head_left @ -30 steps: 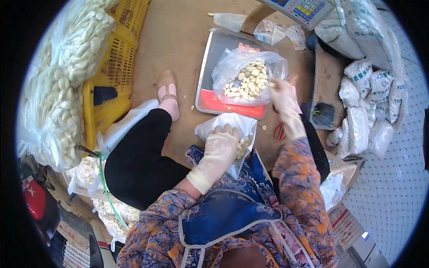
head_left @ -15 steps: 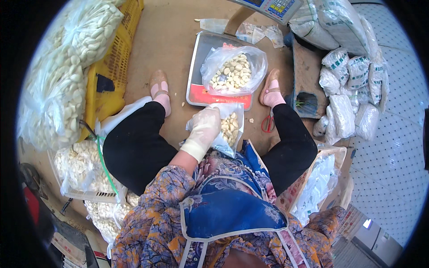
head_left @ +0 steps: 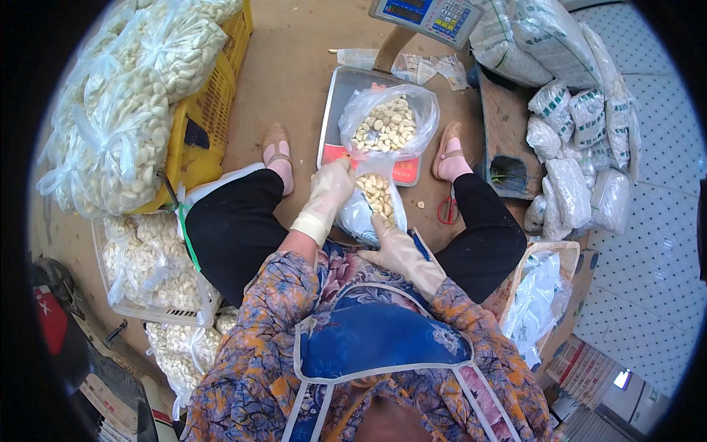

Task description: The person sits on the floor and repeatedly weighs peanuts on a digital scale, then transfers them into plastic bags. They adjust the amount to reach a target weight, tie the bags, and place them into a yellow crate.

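A small white plastic bag of peeled garlic cloves (head_left: 376,193) sits between my knees, its mouth facing away from me. My left hand (head_left: 331,188), in a pale thin glove, is closed on the bag's upper left edge. My right hand (head_left: 401,254), gloved too, rests against the bag's near right side with one finger and the thumb spread apart; its other fingers are partly hidden. Just beyond, a larger clear bag (head_left: 426,132) full of peeled garlic lies open on a scale platform (head_left: 333,110).
The scale's display (head_left: 434,18) stands on a post behind. To the left, large bags of garlic (head_left: 121,125) fill a yellow crate (head_left: 210,110). Red-handled scissors (head_left: 448,211) lie by my right foot. Packed white bags (head_left: 571,191) are piled at right, beside a basket of empty bags (head_left: 534,302).
My right hand has come into view and reached the small bag's near side. My left hand stays closed at the bag's edge. The view has shifted slightly.
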The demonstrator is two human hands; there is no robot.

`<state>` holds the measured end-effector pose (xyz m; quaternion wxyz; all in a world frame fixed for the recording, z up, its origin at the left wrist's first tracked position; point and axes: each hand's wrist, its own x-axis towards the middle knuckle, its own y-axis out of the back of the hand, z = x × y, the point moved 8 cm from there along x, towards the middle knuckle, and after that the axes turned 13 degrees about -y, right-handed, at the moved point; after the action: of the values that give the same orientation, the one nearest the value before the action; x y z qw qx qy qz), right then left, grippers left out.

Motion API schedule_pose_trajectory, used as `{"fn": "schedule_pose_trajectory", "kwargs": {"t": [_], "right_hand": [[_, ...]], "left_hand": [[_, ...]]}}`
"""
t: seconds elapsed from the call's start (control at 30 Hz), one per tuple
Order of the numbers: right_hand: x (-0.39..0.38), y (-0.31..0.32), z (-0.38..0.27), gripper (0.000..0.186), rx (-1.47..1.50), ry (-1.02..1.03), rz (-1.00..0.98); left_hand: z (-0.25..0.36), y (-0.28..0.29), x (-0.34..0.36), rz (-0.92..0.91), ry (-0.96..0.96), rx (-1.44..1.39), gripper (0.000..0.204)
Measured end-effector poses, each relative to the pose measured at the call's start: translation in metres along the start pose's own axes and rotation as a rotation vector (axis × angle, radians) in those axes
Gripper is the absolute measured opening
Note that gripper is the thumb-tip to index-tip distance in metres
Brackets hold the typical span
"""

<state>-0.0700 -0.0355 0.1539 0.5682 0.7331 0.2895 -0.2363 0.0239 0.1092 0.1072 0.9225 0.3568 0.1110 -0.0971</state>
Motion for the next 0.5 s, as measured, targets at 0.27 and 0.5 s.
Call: {"fn": "schedule_pose_trajectory", "kwargs": {"t": [0.27,0.5], "right_hand": [[-0.016,0.002,0.012,0.026,-0.117,0.095,0.388],[-0.039,0.005,0.041,0.058,0.169,-0.003,0.185]], "left_hand": [[-0.06,-0.056,0.018,0.122,0.053,-0.565,0.043],[-0.113,-0.134,0.032,-0.001,0.088,-1.016,0.058]]}}
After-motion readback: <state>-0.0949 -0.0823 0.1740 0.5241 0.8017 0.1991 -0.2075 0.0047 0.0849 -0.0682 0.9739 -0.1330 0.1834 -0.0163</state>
